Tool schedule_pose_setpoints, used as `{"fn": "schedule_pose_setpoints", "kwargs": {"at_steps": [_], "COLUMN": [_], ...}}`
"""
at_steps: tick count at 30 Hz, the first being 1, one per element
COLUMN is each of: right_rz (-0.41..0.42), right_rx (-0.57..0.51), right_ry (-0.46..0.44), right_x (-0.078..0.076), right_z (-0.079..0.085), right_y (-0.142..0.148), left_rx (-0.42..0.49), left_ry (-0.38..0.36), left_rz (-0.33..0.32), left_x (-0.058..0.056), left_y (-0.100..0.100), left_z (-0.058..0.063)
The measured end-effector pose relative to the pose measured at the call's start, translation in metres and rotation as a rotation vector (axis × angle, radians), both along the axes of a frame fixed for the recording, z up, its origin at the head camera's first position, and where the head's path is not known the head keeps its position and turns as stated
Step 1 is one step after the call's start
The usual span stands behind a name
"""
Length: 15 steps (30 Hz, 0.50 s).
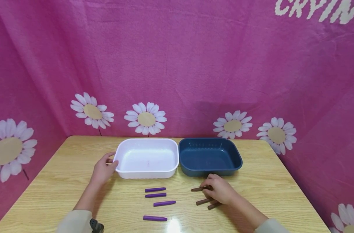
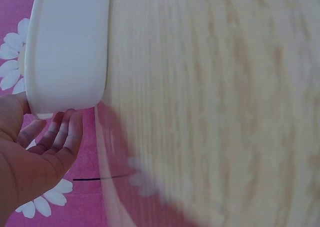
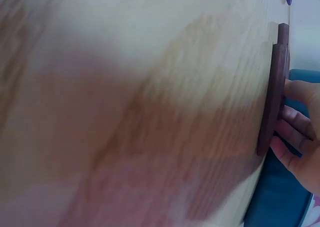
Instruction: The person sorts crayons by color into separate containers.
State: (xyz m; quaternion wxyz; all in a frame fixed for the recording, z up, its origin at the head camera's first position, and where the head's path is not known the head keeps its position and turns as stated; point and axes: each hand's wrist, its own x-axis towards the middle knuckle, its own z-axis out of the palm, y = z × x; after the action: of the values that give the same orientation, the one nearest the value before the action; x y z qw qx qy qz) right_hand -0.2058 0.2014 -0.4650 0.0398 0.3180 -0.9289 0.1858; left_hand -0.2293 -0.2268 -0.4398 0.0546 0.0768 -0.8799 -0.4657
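Observation:
My left hand (image 1: 103, 169) is at the left end of the white plastic tub (image 1: 147, 174), its thumb at the rim and its fingers against the outer end wall. The left wrist view shows that hand (image 2: 42, 157) with fingertips bent at the tub's end (image 2: 70, 52). My right hand (image 1: 219, 189) pinches the farthest brown crayon (image 1: 196, 189), which lies just in front of the dark blue tub (image 1: 211, 173). Two more brown crayons, one (image 1: 204, 201) partly under the hand and one (image 1: 214, 206) nearer, lie below it. In the right wrist view, a brown crayon (image 3: 272, 99) partly hides the fingers.
Several purple crayons, among them one (image 1: 155, 218) nearest the front, lie in a loose column on the wooden table (image 1: 121, 207). Both tubs stand side by side near the back edge. A pink cloth (image 1: 177, 64) with daisies hangs behind and at both sides.

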Motion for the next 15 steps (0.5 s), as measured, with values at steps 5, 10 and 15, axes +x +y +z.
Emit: {"fn": "schedule_pose_setpoints", "kwargs": {"at_steps": [5,10,15], "right_rz": [-0.003,-0.005,0.011], "right_rx": [-0.018,-0.058,-0.077], "right_ry": [0.006,0.008,0.005], "right_x": [0.0,0.001,0.001], "right_z": [0.001,0.01,0.024], "right_y": [-0.002,-0.007,-0.016], "left_rx": [-0.024,-0.046,-0.053], "left_ry": [0.02,0.014,-0.01], "left_rz": [0.026,0.032,0.041], "left_x": [-0.001,-0.002,-0.002], "left_y": [0.002,0.003,0.003], "left_z": [-0.003,-0.005,-0.006]}}
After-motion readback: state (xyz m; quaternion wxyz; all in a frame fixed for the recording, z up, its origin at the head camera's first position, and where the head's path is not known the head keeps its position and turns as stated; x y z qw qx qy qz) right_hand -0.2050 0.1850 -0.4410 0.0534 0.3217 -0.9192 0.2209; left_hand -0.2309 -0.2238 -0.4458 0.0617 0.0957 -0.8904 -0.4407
